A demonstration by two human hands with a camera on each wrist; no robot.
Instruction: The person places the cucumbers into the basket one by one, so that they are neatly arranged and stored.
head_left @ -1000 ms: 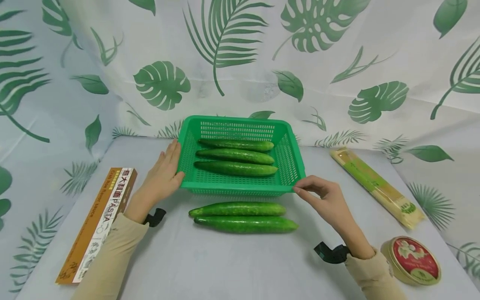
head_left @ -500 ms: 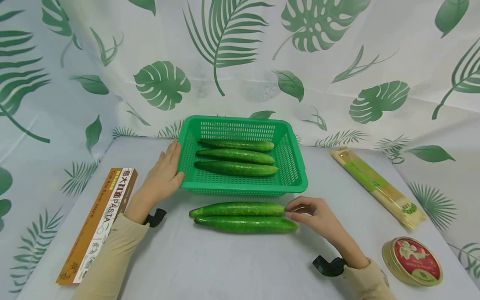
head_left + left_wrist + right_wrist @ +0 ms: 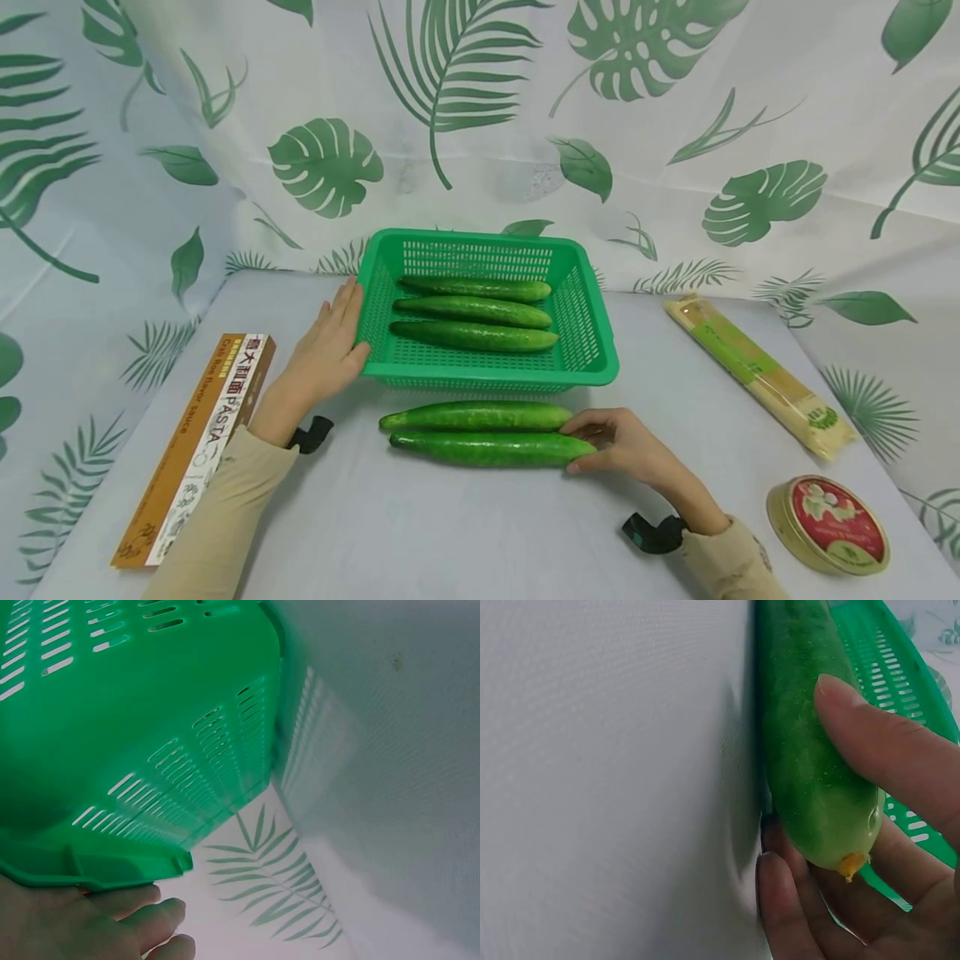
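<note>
My left hand point(image 3: 322, 354) lies with straight fingers against the left side of a green plastic basket point(image 3: 480, 372); in the left wrist view its fingers point(image 3: 154, 919) show by the basket rim point(image 3: 97, 874). Inside the basket rest three cucumbers, among them the front one point(image 3: 472, 336). Two more lie side by side on the table in front: a farther cucumber point(image 3: 472, 415) and a nearer cucumber point(image 3: 487, 448). My right hand point(image 3: 626, 450) pinches the nearer one's right end. In the right wrist view, thumb and fingers stand on either side of that cucumber's tip point(image 3: 825, 817).
A long pasta box point(image 3: 195, 450) lies at the left on the pale tablecloth. To the right are a packet of noodles point(image 3: 757, 371) and a round tin with a red lid point(image 3: 828, 525). A leaf-printed curtain point(image 3: 480, 108) hangs behind the basket.
My right hand has left the basket's front right corner, come down toward me and taken hold of the nearer cucumber's end. The left hand has stayed at the basket.
</note>
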